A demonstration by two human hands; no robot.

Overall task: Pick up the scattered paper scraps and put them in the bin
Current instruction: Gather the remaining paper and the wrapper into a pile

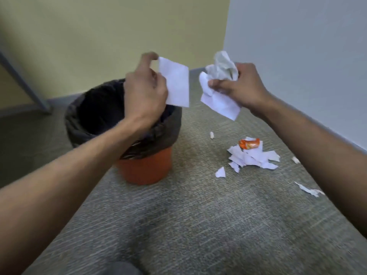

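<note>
My left hand pinches a flat white paper sheet above the right rim of the bin. The bin is orange with a black liner folded over its rim, and it stands on the carpet. My right hand grips a crumpled wad of white paper scraps to the right of the bin, well above the floor. A pile of torn white scraps lies on the carpet at the right. Single scraps lie around it, one in front and a long one further right.
An orange wrapper sits on top of the scrap pile. A grey-white wall runs close along the right, a yellow wall stands behind the bin. A grey slanted frame leg stands at far left. Grey carpet covers the floor.
</note>
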